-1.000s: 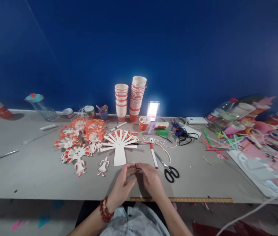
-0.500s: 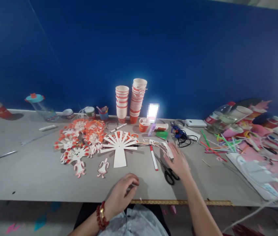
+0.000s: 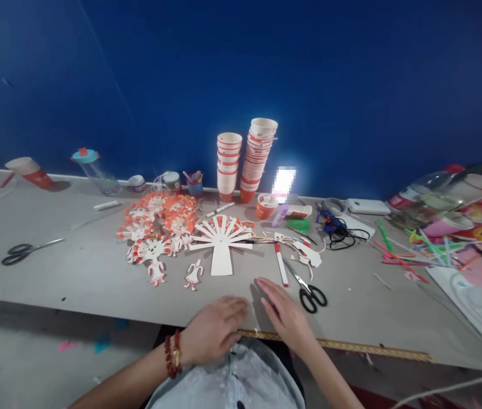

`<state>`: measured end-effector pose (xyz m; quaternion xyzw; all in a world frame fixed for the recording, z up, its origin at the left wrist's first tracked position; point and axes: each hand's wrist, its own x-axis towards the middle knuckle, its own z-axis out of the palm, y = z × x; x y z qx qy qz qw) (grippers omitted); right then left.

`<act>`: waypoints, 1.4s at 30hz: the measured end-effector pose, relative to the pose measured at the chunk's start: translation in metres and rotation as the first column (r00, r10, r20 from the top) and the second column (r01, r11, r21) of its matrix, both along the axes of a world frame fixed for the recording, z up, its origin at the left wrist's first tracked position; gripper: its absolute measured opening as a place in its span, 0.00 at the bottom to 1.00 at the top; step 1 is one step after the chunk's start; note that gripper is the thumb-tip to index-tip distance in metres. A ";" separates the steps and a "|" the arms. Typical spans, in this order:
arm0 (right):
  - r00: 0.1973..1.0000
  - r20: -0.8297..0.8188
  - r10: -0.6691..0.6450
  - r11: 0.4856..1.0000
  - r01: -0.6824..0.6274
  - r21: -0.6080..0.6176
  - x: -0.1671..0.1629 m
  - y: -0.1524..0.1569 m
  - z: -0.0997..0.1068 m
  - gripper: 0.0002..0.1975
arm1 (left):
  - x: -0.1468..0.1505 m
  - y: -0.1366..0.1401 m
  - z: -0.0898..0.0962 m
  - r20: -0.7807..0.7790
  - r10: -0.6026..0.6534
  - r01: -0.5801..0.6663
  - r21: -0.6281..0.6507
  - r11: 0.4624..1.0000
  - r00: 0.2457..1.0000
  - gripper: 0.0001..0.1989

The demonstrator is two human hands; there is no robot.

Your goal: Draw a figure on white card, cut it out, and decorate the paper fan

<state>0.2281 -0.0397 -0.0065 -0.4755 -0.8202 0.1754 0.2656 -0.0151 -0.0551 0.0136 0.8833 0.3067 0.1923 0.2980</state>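
My left hand [image 3: 217, 328], with red bead bracelets at the wrist, hovers at the table's front edge. Its fingers are loosely stretched and slightly blurred, and nothing shows in them. Facing it, my right hand [image 3: 285, 312] has its fingers extended and thumb apart, holding nothing. To its right lie black-handled scissors [image 3: 312, 297], beside a red-and-white marker [image 3: 282, 266]. Beyond both hands rests a white paper cut-out with fanned strips [image 3: 222, 257]. A small paper dress figure [image 3: 193, 275] lies to its left, near a pile of orange-and-white paper figures [image 3: 155, 216].
Two paper-cup stacks [image 3: 227, 170] stand against the blue wall, beside a glowing phone [image 3: 284, 184]. White paper scraps [image 3: 311, 254] lie behind the scissors. More scissors [image 3: 25, 251] lie at left. Bottles, cups and colourful strips [image 3: 411, 250] crowd the right side.
My right hand has drawn back from the paper scraps and scissors towards my body. My left hand has straightened its fingers and come closer to the right. The view has shifted.
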 end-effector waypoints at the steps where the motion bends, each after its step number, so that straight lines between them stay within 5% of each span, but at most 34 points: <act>1: 0.999 -0.022 -0.040 0.999 0.040 0.009 0.002 0.004 -0.002 0.19 | 0.006 -0.003 0.000 0.027 -0.104 0.104 -0.024 0.994 0.994 0.24; 3: 0.996 -0.056 -0.073 0.997 0.074 0.015 0.005 0.011 -0.003 0.17 | 0.017 -0.006 0.003 0.145 -0.323 0.340 -0.113 0.934 0.935 0.24; 5: 0.995 -0.072 -0.075 0.997 0.077 0.016 0.005 0.015 -0.001 0.16 | 0.021 -0.004 0.007 0.250 -0.320 0.369 -0.187 0.910 0.914 0.23; 9: 0.995 -0.089 -0.038 0.999 0.041 0.025 -0.005 0.019 0.004 0.16 | 0.012 0.011 0.008 0.246 -0.045 0.072 -0.104 0.992 0.968 0.19; 12: 0.995 -0.097 0.020 1.000 -0.017 0.023 -0.017 0.023 0.007 0.15 | -0.009 0.023 0.002 0.208 0.167 -0.182 0.056 0.982 0.964 0.16; 14: 0.994 -0.095 0.062 0.998 -0.060 0.020 -0.026 0.026 0.008 0.15 | -0.026 0.029 -0.002 0.148 0.425 -0.446 0.173 0.878 0.893 0.15; 17: 0.989 -0.079 0.122 0.992 -0.121 0.020 -0.040 0.030 0.009 0.14 | -0.052 0.034 -0.008 0.022 0.659 -0.637 0.286 0.716 0.752 0.13; 24: 0.988 -0.056 0.143 0.990 -0.143 0.019 -0.049 0.028 -0.001 0.13 | -0.104 0.034 -0.010 0.065 0.824 -0.800 0.293 0.523 0.563 0.09; 33: 0.984 -0.110 0.137 0.990 -0.133 0.043 -0.050 0.031 -0.005 0.13 | -0.085 0.049 -0.016 -0.114 0.773 -0.694 0.375 0.615 0.624 0.10; 42: 0.977 -0.156 0.146 0.988 -0.136 0.069 -0.051 0.033 -0.011 0.12 | -0.068 0.059 -0.015 -0.164 0.811 -0.745 0.324 0.583 0.562 0.05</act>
